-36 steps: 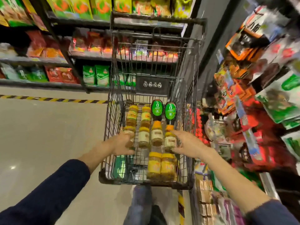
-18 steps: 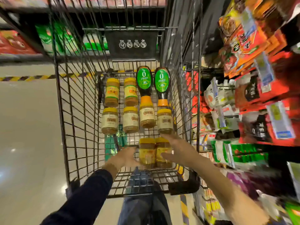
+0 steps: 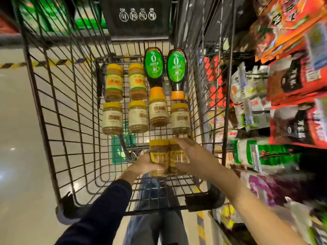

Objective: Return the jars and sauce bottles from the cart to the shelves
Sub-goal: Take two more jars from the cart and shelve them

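In the wire shopping cart lie several yellow-lidded jars and two dark sauce bottles with green labels. The two nearest jars lie side by side. My left hand grips the left one from its left side, thumb over its base. My right hand wraps the right one, fingers over its far side and thumb across the label. Further in lie two amber jars and a row of paler jars.
Shelves packed with red, white and green packets run close along the cart's right side. Pale shop floor lies on the left with a yellow-black stripe. The cart's black child-seat flap stands at the far end.
My view dropped closer over the cart. Both hands moved from the middle jars back to the nearest two and took hold of them.
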Motion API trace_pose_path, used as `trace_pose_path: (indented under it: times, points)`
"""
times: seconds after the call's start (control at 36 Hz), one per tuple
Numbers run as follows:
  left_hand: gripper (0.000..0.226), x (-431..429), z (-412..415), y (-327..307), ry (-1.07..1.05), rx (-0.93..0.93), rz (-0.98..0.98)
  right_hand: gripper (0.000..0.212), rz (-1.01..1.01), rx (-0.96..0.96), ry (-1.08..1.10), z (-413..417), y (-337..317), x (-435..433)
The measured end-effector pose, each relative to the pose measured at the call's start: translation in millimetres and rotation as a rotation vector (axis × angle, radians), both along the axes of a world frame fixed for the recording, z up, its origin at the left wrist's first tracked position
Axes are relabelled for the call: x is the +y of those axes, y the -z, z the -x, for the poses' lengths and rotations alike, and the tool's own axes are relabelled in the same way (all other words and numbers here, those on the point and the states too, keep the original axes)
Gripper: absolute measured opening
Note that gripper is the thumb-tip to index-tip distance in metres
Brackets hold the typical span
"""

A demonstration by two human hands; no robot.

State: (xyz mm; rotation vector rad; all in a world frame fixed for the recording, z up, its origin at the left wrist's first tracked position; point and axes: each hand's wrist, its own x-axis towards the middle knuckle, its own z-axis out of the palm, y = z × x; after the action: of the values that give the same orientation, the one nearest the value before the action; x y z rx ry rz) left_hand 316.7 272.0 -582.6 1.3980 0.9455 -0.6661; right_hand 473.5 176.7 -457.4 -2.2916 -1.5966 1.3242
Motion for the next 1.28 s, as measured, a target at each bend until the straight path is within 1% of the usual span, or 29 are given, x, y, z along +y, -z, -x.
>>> trace_pose_path:
  times: [0.11,0.17,0.22,0.33,0.39,0.47,0.56,0.64,0.69,0.75,0.78,0.83,0.86,0.92,0.97,1.06,1.08,1.14,1.19,1.28]
  points:
    - [0.049,1,2,2,-0.102,-0.043,0.072,0.075,0.024,0.017,0.012,1,4,0]
    - [0.048,1,2,1,-0.114,-0.049,0.101,0.076,0.072,0.015,0.026,3,7,1]
    - [0.048,1,1,0,-0.131,-0.054,0.121,0.079,0.150,-0.016,0.067,7,13,1]
    - [0.046,7,5,0,-0.169,-0.025,0.165,0.082,0.355,-0.157,0.156,17,36,2]
    - [0.045,10,10,1,-0.169,-0.015,0.166,0.069,0.426,-0.173,0.245,20,56,2]
    - [0.040,17,16,-2,-0.182,-0.005,0.183,0.044,0.402,-0.203,0.327,23,81,3]
    - [0.043,24,23,-6,-0.204,0.007,0.214,0.035,0.416,-0.178,0.384,21,99,2]
    - [0.035,30,29,-5,-0.206,0.011,0.214,0.030,0.446,-0.145,0.438,21,110,-2]
    - [0.037,33,31,-5,-0.218,0.021,0.201,0.035,0.466,-0.128,0.454,21,113,-2]
    - [0.044,37,33,-6,-0.225,0.018,0.191,0.043,0.494,-0.070,0.532,22,115,-3]
    - [0.046,38,34,-6,-0.236,0.014,0.194,0.049,0.504,0.011,0.598,23,117,-4]
    - [0.041,41,35,-8,-0.257,0.002,0.202,0.058,0.479,0.191,0.709,27,122,-5]
    - [0.039,42,35,-9,-0.264,-0.008,0.205,0.061,0.464,0.230,0.735,28,127,-6]
    - [0.038,44,37,-9,-0.284,-0.024,0.217,0.066,0.462,0.234,0.773,32,138,-8]
    - [0.040,45,39,-10,-0.295,-0.026,0.229,0.072,0.454,0.199,0.801,34,144,-7]
    - [0.053,47,42,-8,-0.312,-0.024,0.201,0.081,0.448,0.135,0.776,36,139,-3]
    - [0.052,47,44,-8,-0.316,-0.021,0.190,0.080,0.444,0.124,0.759,36,135,-1]
    - [0.041,47,45,-12,-0.314,-0.037,0.194,0.077,0.436,0.108,0.748,35,128,2]
    - [0.036,48,45,-20,-0.315,-0.043,0.183,0.077,0.421,0.117,0.752,36,120,4]
    - [0.045,49,47,-34,-0.321,-0.040,0.144,0.068,0.376,0.194,0.782,39,106,8]
